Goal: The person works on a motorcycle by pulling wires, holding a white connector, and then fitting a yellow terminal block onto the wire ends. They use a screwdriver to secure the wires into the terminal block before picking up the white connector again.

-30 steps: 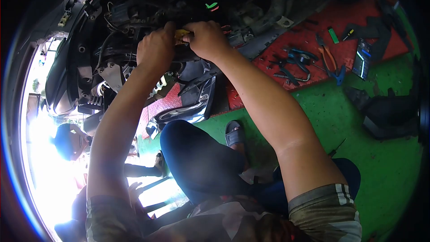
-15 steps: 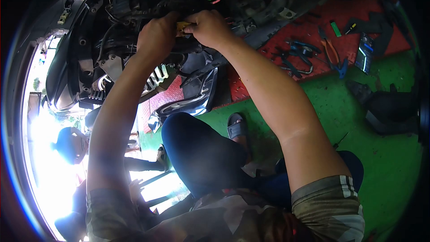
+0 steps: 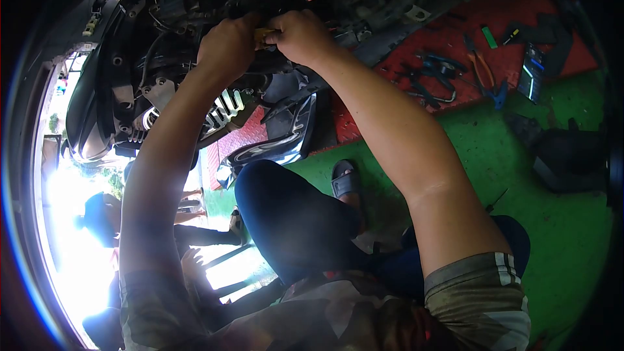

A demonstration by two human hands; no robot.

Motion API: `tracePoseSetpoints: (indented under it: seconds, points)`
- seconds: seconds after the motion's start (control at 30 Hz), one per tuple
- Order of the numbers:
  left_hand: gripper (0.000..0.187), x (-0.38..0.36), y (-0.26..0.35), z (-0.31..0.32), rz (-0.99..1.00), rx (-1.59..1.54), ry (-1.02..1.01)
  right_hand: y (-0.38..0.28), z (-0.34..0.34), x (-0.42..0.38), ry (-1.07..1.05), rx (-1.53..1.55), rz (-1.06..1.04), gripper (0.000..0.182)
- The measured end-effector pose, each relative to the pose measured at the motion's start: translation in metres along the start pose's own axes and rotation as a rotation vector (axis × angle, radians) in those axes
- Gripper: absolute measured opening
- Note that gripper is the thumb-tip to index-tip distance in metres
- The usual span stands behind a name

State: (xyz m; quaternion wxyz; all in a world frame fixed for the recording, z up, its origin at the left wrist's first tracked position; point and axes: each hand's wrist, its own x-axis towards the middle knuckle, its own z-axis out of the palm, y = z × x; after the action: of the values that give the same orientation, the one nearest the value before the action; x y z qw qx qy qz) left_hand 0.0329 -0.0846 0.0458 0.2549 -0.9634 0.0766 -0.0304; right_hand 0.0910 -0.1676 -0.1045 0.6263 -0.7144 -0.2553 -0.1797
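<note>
Both of my hands are up at the dark frame of a motorcycle (image 3: 166, 62), close together. Between them shows a small yellow piece (image 3: 263, 38). My left hand (image 3: 227, 44) has its fingers curled at the left side of this piece, the fingertips hidden in shadow. My right hand (image 3: 300, 36) pinches the right side of it between thumb and fingers. Black parts and cables surround the hands. Below them lie the silver spring (image 3: 226, 109) and a loose glossy black panel (image 3: 276, 146).
On the red platform (image 3: 455, 32) lie orange-handled pliers (image 3: 481, 68), blue-and-black tools (image 3: 442, 71), a green object (image 3: 489, 36) and a phone-like device (image 3: 531, 78). Dark plastic covers (image 3: 569, 159) rest on the green floor (image 3: 468, 149). Another person (image 3: 104, 218) sits at the lower left.
My hands stay at the yellow piece, with only a slight shift. The other person at the lower left has moved a little.
</note>
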Motion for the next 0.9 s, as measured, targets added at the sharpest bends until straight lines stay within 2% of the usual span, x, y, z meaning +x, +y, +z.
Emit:
tracePoseSetpoints:
  seconds: [0.37,0.5,0.63,0.73,0.83,0.9]
  points:
    - [0.021,-0.004,0.016,0.001,-0.12,0.076,0.008,0.001,-0.006,-0.001,-0.04,0.017,-0.012,0.018]
    - [0.018,-0.006,0.016,0.006,-0.157,0.087,0.013,0.004,0.0,-0.004,0.013,0.079,-0.018,0.021]
    - [0.018,-0.015,0.011,0.014,-0.11,0.115,0.058,-0.002,0.005,-0.007,0.06,-0.047,-0.056,0.028]
    - [0.019,-0.022,0.002,0.018,-0.079,0.045,0.162,-0.003,0.001,-0.006,0.015,-0.015,-0.032,0.028]
    - [0.022,-0.025,0.0,0.01,-0.089,-0.016,0.159,-0.003,0.001,-0.005,0.027,0.102,0.041,0.027]
    - [0.025,-0.02,0.0,0.007,-0.186,-0.103,0.026,-0.001,-0.001,-0.005,0.024,0.12,0.037,0.027]
